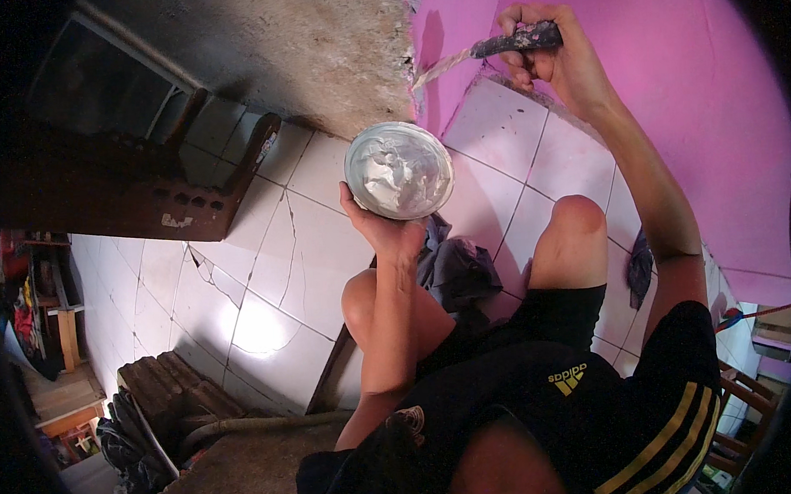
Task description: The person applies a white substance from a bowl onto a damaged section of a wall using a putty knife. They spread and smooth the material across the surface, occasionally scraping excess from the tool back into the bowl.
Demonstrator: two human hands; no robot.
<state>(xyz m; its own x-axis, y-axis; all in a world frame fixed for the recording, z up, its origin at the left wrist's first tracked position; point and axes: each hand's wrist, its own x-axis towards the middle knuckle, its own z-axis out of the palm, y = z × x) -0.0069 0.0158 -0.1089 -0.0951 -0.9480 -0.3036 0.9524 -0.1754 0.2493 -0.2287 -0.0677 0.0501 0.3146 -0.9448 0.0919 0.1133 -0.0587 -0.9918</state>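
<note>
My left hand [382, 228] holds up a round bowl [356, 180] from below, its fingers partly hidden under it. White paste [399, 173] lies in the bowl in uneven lumps. In my right hand [559, 63] is a putty knife [519, 41] with a dark, paint-spotted handle. Its smeared blade points left and down, with the tip at the edge where the bare grey wall [319, 58] meets the pink wall [660, 81]. Whether the tip presses on the wall there, I cannot tell.
White floor tiles [301, 294], some cracked, spread beneath me. Dark cloth [457, 267] lies between my legs, and another dark cloth [640, 269] is by my right knee. A brown wooden piece of furniture [150, 195] stands at the left. Corrugated brown material [178, 390] sits at lower left.
</note>
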